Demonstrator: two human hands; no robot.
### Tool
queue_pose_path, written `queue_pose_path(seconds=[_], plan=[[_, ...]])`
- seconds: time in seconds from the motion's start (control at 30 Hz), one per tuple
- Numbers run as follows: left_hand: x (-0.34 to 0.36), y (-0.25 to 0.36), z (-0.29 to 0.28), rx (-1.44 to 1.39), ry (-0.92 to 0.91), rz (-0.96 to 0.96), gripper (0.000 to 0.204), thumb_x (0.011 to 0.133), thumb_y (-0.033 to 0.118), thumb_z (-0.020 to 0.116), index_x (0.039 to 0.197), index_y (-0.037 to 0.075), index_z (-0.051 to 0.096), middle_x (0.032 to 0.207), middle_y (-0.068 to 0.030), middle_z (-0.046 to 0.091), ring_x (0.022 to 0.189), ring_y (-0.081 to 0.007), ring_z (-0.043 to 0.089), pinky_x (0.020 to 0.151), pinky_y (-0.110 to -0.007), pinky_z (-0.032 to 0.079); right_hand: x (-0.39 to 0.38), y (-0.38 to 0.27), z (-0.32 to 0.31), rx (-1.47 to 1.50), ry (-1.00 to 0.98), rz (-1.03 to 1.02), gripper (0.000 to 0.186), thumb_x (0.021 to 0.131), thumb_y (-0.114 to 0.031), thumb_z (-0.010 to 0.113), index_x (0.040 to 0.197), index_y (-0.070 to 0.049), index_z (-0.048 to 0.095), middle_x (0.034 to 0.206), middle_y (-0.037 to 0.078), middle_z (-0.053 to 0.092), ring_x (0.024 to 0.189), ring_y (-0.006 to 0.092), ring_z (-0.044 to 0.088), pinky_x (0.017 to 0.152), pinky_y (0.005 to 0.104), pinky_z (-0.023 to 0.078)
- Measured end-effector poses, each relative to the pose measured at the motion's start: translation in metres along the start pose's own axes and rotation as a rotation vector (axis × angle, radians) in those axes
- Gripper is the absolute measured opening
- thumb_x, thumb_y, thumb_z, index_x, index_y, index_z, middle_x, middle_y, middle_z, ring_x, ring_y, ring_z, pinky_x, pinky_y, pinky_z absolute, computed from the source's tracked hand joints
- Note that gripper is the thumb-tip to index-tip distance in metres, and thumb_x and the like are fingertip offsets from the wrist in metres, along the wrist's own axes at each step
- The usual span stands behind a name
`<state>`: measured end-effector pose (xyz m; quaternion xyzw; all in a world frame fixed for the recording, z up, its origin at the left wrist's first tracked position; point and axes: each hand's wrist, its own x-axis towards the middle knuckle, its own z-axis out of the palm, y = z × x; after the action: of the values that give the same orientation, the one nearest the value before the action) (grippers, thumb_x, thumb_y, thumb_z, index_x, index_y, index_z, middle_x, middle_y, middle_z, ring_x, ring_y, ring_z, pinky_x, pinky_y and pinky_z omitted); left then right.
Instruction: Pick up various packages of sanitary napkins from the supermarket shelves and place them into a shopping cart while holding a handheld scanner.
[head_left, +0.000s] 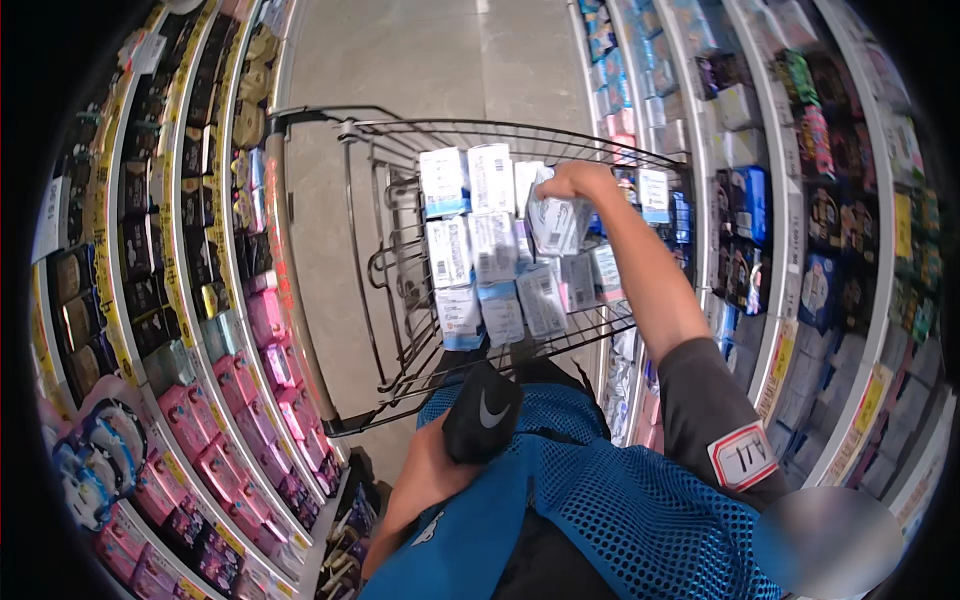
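The place was a narrow shop aisle with full shelves (240, 400) on both sides. Nearest, the left hand (440, 465) lay against the blue mesh vest (620, 510), beside a black pouch (482, 412); its fingers could not be seen. Further out, the right hand (572, 182) reached into the wire cart (400, 250), fingers closed on a pale packet (556, 222) above the stacked packets (480, 250), which stood in tidy rows, probably to save space.

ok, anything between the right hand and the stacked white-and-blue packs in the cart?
Head view: no gap. The right hand grips a white pack that sits against the stacked packs inside the wire cart.
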<state>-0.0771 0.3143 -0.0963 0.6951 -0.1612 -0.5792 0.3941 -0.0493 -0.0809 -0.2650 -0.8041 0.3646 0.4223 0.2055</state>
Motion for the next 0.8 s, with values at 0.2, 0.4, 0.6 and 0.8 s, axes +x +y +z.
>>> queue_pose_path(seconds=[0.2, 0.4, 0.6, 0.8], plan=[[-0.005, -0.019, 0.001, -0.139, 0.076, -0.045, 0.054, 0.064, 0.005, 0.069, 0.115, 0.001, 0.055, 0.101, -0.0151, 0.064, 0.097, -0.0231, 0.062, 0.085, -0.032, 0.045, 0.033, -0.031, 0.047, 0.028, -0.246, -0.011, 0.091, 0.071, -0.081, 0.033, 0.120, -0.007, 0.057, 0.130, 0.016, 0.050, 0.120, 0.0312, 0.047, 0.101, 0.0412, 0.034], [0.004, -0.003, -0.002, -0.128, 0.083, -0.039, 0.052, 0.064, 0.002, 0.068, 0.114, 0.001, 0.055, 0.101, -0.0146, 0.065, 0.094, -0.0201, 0.061, 0.084, -0.031, 0.045, 0.026, -0.018, 0.076, 0.165, -0.220, -0.007, 0.102, 0.075, -0.082, 0.014, 0.090, 0.003, 0.067, 0.108, 0.026, 0.059, 0.110, 0.0342, 0.054, 0.091, 0.0425, 0.043], [0.009, 0.016, 0.004, -0.059, 0.079, -0.045, 0.037, 0.067, 0.000, 0.069, 0.103, -0.002, 0.060, 0.094, -0.0124, 0.066, 0.088, -0.0171, 0.061, 0.079, -0.030, 0.047, 0.022, 0.043, 0.125, 0.712, 0.337, -0.064, 0.082, 0.088, -0.064, 0.024, 0.126, 0.007, 0.041, 0.123, 0.035, 0.045, 0.117, 0.0428, 0.044, 0.098, 0.0443, 0.036], [0.033, 0.015, 0.033, 0.246, 0.004, 0.230, 0.032, 0.065, 0.007, 0.071, 0.094, -0.003, 0.062, 0.086, -0.0163, 0.066, 0.080, -0.0209, 0.064, 0.073, -0.034, 0.049, -0.046, 0.097, 0.200, 1.038, 0.978, -0.135, 0.030, 0.084, -0.022, 0.059, 0.105, -0.001, 0.057, 0.104, 0.017, 0.057, 0.097, 0.0273, 0.055, 0.085, 0.0377, 0.045]])
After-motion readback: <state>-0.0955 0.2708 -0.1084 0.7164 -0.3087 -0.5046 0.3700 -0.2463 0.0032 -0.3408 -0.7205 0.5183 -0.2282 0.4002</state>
